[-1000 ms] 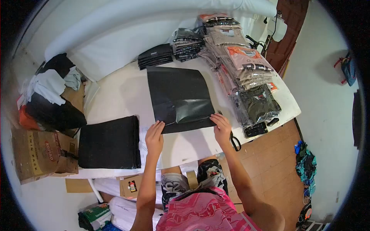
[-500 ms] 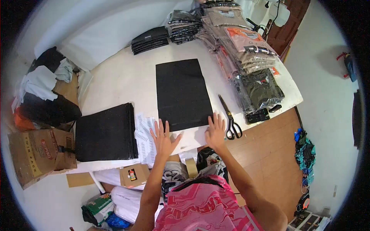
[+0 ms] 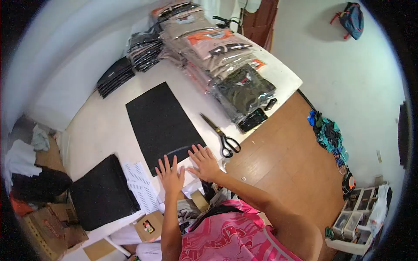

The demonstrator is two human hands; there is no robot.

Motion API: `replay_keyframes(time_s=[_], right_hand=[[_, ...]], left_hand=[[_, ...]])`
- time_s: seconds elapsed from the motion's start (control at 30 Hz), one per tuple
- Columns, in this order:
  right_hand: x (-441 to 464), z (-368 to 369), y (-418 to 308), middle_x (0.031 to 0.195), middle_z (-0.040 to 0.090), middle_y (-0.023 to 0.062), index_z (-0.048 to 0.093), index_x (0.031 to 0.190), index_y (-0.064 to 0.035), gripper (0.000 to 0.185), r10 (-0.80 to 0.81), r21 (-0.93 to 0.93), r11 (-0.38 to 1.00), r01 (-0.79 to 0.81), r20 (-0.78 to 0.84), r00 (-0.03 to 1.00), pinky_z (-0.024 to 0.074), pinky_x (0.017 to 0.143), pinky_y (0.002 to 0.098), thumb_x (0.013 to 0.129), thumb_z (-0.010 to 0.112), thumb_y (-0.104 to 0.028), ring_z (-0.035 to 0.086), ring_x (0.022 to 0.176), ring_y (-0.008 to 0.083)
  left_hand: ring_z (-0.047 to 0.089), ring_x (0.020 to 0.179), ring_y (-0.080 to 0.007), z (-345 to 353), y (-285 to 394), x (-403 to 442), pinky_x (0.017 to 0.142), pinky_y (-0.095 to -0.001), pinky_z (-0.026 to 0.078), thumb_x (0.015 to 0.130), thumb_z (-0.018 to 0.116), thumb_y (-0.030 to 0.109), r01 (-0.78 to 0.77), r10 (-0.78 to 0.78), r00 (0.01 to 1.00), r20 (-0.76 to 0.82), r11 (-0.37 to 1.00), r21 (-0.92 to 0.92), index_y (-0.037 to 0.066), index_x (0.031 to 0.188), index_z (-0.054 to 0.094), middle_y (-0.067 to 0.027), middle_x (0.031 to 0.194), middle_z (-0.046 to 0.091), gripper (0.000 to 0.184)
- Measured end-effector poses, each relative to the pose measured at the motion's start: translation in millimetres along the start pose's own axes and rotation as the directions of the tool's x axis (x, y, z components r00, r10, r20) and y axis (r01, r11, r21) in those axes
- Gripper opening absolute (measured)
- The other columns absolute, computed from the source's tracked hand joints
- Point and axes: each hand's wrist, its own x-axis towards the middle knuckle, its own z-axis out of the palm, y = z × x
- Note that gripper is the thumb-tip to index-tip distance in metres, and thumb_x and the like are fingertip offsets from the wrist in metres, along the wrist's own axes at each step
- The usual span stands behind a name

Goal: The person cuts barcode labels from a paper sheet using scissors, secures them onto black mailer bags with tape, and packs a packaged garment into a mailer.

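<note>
A flat black rectangular sheet (image 3: 159,119) lies on the white table in front of me; whether it is a bag or plain cloth I cannot tell. My left hand (image 3: 171,175) rests flat at its near edge, fingers spread, fingertips on the black surface. Close beside it, my right hand (image 3: 204,164) also lies flat with fingers apart, near the sheet's near right corner. A curved, shiny crease shows just beyond the fingers. Black-handled scissors (image 3: 221,135) lie right of the sheet, blades pointing away from me.
To the left are a stack of black sheets (image 3: 104,193) and white printed label strips (image 3: 141,187). Plastic-wrapped garments (image 3: 246,89) are piled at the back right, with a phone (image 3: 253,120) before them. A cardboard box (image 3: 54,230) stands at lower left. The white table (image 3: 283,76) ends at the right.
The view has turned right, so the table sits further left in it. My right hand has come inward toward my left along the near edge, and a crease now shows on the sheet.
</note>
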Motion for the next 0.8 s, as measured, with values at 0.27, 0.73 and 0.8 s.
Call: replay_keyframes(time_s=[0.27, 0.73, 0.8], right_hand=[[44.9, -93.6, 45.5, 0.078, 0.068, 0.0112, 0.068, 0.095, -0.0043, 0.020, 0.644, 0.663, 0.707, -0.247, -0.458, 0.613, 0.0491, 0.061, 0.0323, 0.088, 0.062, -0.022, 0.063, 0.065, 0.0200], [65.1, -155.1, 206.6, 0.078, 0.068, 0.0129, 0.063, 0.100, 0.0078, 0.054, 0.877, 0.759, 0.463, -0.458, -0.468, 0.112, 0.0515, 0.052, 0.0292, 0.073, 0.080, -0.035, 0.065, 0.060, 0.0173], [62.5, -150.6, 216.3, 0.079, 0.068, 0.0136, 0.063, 0.100, 0.0080, 0.053, 0.894, 0.801, 0.441, -0.405, -0.430, 0.125, 0.0517, 0.054, 0.0293, 0.072, 0.081, -0.034, 0.065, 0.059, 0.0175]], left_hand=[[0.023, 0.141, -0.0389, 1.3, -0.4, -2.9, 0.113, -0.0568, 0.012, 0.092, 0.053, 0.041, 0.020, -0.020, 1.000, -0.014, 1.000, 0.010, 0.013, 0.140, 0.046, -0.0168, 0.151, 0.031, 0.056], [0.032, 0.136, -0.0364, 6.2, -6.3, -6.8, 0.112, -0.0540, 0.019, 0.087, 0.061, 0.037, 0.094, -0.108, 0.986, -0.124, 0.989, -0.116, 0.003, 0.132, 0.049, -0.0210, 0.143, 0.040, 0.058], [0.032, 0.136, -0.0368, 8.6, -7.9, -7.1, 0.111, -0.0540, 0.020, 0.087, 0.061, 0.035, 0.049, -0.066, 0.987, -0.147, 0.992, -0.118, 0.002, 0.128, 0.053, -0.0210, 0.143, 0.040, 0.053]])
